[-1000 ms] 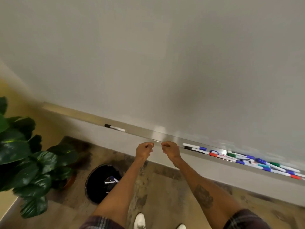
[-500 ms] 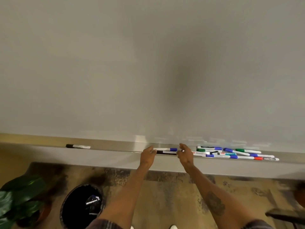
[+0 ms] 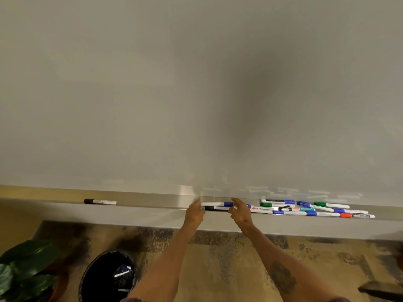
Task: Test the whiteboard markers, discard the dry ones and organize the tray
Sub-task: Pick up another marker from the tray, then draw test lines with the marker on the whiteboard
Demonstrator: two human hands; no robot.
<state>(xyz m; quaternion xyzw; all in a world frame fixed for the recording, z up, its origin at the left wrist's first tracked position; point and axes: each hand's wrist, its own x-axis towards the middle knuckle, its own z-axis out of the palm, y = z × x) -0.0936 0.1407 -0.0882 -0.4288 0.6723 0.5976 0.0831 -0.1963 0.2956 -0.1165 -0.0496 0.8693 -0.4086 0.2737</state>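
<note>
Marker (image 3: 217,208) between left hand (image 3: 194,212), right hand (image 3: 241,212)

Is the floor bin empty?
Not empty: pale marker-like pieces lie inside the black bin; exactly what they are, cannot tell.

One head-worn wide-angle camera faces forward and down, close in: pale grey whiteboard (image 3: 196,83) beyond the left hand (image 3: 194,213) and right hand (image 3: 241,213), mottled brown floor (image 3: 218,258) nearer than them.

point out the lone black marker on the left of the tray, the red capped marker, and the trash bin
lone black marker (image 3: 100,201), head view, middle of its barrel
red capped marker (image 3: 357,216), head view, middle of its barrel
trash bin (image 3: 96,280), head view, black liner on its left inner wall
</note>
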